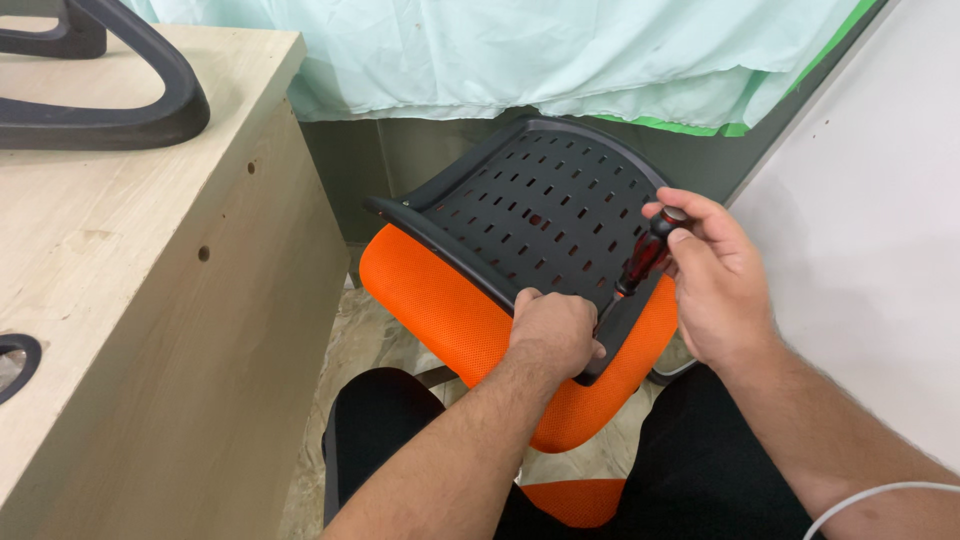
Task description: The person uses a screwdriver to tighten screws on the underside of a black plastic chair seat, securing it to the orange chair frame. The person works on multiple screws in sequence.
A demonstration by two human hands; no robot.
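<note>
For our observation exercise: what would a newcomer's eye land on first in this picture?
The bright orange seat cushion at the centre, its perforated black plastic base facing up, draws the eye first. The left hand grips the base's near edge, while the right hand holds a red-and-black screwdriver against it. A pale wooden desk fills the left.

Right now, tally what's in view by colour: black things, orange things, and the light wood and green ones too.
Black: 3, the perforated seat pan, the curved chair part on the desk, the screwdriver with its red and black handle in the right hand
Orange: 1, the seat cushion steadied by the left hand
Light wood: 1, the desk
Pale green: 1, the cloth
Total: 6
</note>
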